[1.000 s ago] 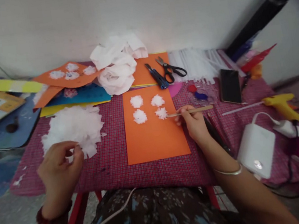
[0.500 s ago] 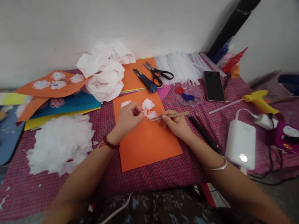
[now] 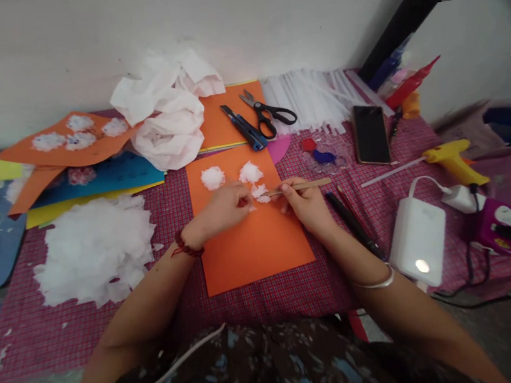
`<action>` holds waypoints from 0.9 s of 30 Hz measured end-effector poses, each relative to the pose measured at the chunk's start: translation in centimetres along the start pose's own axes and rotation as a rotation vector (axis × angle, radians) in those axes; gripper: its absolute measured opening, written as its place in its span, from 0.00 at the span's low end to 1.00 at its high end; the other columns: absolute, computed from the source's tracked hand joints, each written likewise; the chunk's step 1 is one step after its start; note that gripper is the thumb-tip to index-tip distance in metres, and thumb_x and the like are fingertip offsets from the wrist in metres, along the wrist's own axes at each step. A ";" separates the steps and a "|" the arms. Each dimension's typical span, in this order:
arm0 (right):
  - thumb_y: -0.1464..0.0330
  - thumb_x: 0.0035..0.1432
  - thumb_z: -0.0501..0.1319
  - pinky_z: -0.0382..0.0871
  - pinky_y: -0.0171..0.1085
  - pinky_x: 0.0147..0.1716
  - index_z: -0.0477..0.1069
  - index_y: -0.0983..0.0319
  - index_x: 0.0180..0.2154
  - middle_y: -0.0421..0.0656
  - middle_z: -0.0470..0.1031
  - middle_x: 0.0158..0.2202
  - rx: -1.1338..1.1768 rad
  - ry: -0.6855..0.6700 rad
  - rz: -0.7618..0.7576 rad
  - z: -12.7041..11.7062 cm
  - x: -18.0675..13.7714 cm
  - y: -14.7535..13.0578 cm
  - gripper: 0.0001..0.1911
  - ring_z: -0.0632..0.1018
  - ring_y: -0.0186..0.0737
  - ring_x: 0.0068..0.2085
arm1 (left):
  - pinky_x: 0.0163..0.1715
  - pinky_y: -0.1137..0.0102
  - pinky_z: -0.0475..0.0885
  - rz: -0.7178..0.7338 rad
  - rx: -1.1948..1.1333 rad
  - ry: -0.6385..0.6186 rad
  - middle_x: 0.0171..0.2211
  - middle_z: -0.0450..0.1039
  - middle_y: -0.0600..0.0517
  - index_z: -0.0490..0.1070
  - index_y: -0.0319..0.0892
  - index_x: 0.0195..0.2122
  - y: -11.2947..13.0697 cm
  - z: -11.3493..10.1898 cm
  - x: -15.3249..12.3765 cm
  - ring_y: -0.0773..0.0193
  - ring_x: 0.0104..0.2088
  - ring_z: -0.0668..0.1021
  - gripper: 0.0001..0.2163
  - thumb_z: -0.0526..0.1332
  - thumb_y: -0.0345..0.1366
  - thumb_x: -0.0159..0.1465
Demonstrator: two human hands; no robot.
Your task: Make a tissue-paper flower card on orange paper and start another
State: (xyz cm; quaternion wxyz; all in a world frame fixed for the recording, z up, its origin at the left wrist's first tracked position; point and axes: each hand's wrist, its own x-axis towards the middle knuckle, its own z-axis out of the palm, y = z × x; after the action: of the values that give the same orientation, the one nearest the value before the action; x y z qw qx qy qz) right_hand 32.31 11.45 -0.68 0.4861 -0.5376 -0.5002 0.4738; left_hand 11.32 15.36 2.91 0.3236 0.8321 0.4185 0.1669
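An orange sheet [image 3: 254, 249] lies on the table under both hands. On it are white paper tufts: one at upper left [image 3: 212, 178], one at upper right [image 3: 250, 172], and a third tuft [image 3: 260, 193] between my hands. My right hand [image 3: 305, 203] grips a flat wooden stick [image 3: 316, 183], its tip touching the third tuft. Just left of that tuft, my left hand [image 3: 226, 207] is closed in a pinch, fingertips pointing down. A speck of white shows by those fingertips; whether they hold it I cannot tell.
A heap of white paper pieces [image 3: 95, 252] lies at left. Behind the sheet are crumpled white paper [image 3: 170, 127], a cutter [image 3: 244, 128] and scissors [image 3: 266, 114]. To the right are a phone [image 3: 370, 134], a yellow glue gun [image 3: 453, 160], pens [image 3: 353, 225] and a white power bank [image 3: 419, 241].
My left hand has come down slightly and turned, uncovering the upper-left tuft. My right hand still holds the stick at the third tuft. The camera view has shifted a little.
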 end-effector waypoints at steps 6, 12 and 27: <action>0.53 0.60 0.61 0.66 0.33 0.20 0.70 0.60 0.33 0.42 0.80 0.29 0.010 -0.021 -0.004 0.0 -0.1 -0.2 0.16 0.72 0.31 0.19 | 0.30 0.71 0.65 -0.068 -0.082 0.046 0.28 0.75 0.55 0.73 0.41 0.33 -0.3 2.5 0.2 0.66 0.28 0.74 0.01 0.63 0.29 0.60; 0.54 0.61 0.60 0.65 0.33 0.19 0.69 0.59 0.33 0.40 0.79 0.28 0.048 0.019 -0.011 -0.2 -0.1 -0.1 0.15 0.72 0.31 0.19 | 0.29 0.73 0.66 -0.049 -0.166 0.147 0.28 0.73 0.55 0.69 0.42 0.32 -0.7 4.2 0.6 0.67 0.29 0.73 0.04 0.62 0.33 0.63; 0.50 0.64 0.56 0.69 0.36 0.25 0.67 0.58 0.29 0.40 0.74 0.23 -0.071 -0.042 -0.079 0.0 -1.2 -0.3 0.20 0.74 0.35 0.23 | 0.30 0.72 0.65 -0.041 -0.132 0.145 0.28 0.71 0.55 0.69 0.41 0.30 -0.1 3.8 0.7 0.67 0.29 0.72 0.04 0.60 0.26 0.60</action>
State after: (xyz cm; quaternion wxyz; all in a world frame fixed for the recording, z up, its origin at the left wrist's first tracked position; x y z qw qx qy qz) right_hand 32.21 10.28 -0.31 0.4744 -0.5240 -0.5478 0.4474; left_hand 13.76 14.49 0.07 0.3500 0.7858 0.4460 0.2473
